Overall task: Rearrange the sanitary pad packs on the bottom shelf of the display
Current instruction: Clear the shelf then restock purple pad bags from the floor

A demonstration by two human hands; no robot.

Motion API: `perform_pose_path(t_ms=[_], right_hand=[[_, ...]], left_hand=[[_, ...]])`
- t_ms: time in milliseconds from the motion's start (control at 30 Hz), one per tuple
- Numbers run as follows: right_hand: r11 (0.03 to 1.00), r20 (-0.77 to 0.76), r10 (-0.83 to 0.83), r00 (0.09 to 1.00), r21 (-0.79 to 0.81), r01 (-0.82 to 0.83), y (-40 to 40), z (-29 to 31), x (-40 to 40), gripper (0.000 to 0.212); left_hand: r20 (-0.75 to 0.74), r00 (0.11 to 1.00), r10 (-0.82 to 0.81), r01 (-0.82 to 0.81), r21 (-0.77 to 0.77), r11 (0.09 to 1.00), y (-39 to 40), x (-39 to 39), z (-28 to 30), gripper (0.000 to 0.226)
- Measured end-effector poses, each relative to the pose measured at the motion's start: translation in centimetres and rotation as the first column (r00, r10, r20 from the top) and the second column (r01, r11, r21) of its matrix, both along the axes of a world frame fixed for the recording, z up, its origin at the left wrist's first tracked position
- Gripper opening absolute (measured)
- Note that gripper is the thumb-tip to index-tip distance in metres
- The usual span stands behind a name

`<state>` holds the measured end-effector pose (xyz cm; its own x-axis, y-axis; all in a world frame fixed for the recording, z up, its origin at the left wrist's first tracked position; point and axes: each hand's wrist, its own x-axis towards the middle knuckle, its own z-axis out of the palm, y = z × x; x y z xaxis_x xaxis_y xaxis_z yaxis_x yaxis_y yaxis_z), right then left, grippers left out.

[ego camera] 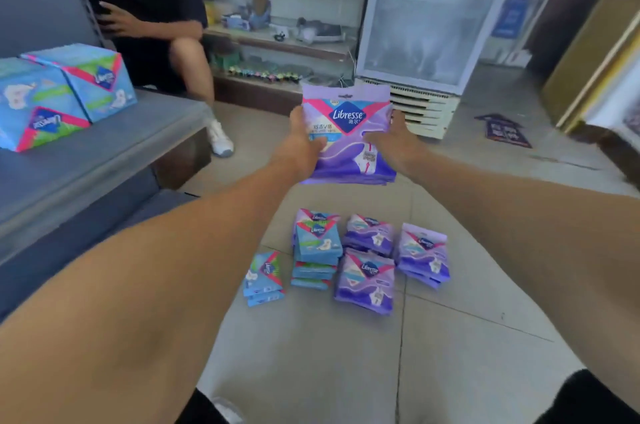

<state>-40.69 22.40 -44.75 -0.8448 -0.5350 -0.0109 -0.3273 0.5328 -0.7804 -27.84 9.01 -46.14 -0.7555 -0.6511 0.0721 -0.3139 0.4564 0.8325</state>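
Both hands, the left hand [304, 143] and the right hand [391, 143], are gripping a purple pack stack [348, 136] by its sides above the floor piles [363, 264], and their fingers are clamping only the edges, so I reckon the middle packs could be slipping out onto those piles.

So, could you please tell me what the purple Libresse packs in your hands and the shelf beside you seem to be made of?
Purple Libresse packs, gripped by the left hand and right hand: probably thin plastic film, judging by the glossy printing and soft, wavy edges. Bottom shelf, carrying blue Libresse packs: likely painted metal, matte grey and flat, though blur leaves that uncertain.
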Motion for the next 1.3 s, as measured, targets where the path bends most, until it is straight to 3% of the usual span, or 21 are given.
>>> perform_pose_path(t_ms=[333, 567, 833, 967, 1067, 1167, 1300], right_hand=[[0.956, 0.103, -0.19, 0.976, 0.244, 0.161, 12.9, -12.1, -6.4, 0.07], [0.912, 0.301, -0.321, 0.898, 0.355, 0.207, 19.3, -23.5, -9.3, 0.098], [0.897, 0.444, -0.382, 0.811, 0.391, 0.208, 23.4, -37.2, -10.9, 0.1], [0.913, 0.499, -0.389, 0.775, 0.319, 0.253, 24.3, -40.4, -11.5, 0.082], [0.921, 0.529, -0.384, 0.757, 0.281, 0.271, 25.0, -41.8, -11.5, 0.083], [0.9, 0.472, -0.344, 0.812, 0.414, 0.14, 24.8, -42.6, -11.0, 0.083], [0.719, 0.295, -0.25, 0.922, 0.694, -0.028, 23.8, -41.5, -10.6, 0.087]], left_hand=[[0.212, 0.916, -0.341, 0.328, 0.094, 0.94, 10.0, -10.2, -12.8, 0.067], [0.432, 0.653, -0.622, 0.571, 0.26, 0.779, 16.2, -15.4, -23.9, 0.127], [0.527, 0.596, -0.606, 0.591, 0.223, 0.775, 20.7, -17.3, -36.6, 0.135], [0.597, 0.549, -0.584, 0.62, 0.177, 0.764, 22.4, -18.0, -39.0, 0.128], [0.679, 0.498, -0.539, 0.657, 0.11, 0.746, 23.3, -18.4, -40.0, 0.118], [0.77, 0.468, -0.435, 0.689, -0.009, 0.725, 23.6, -18.8, -40.1, 0.104], [0.803, 0.467, -0.371, 0.714, -0.095, 0.693, 23.5, -18.7, -39.2, 0.09]])
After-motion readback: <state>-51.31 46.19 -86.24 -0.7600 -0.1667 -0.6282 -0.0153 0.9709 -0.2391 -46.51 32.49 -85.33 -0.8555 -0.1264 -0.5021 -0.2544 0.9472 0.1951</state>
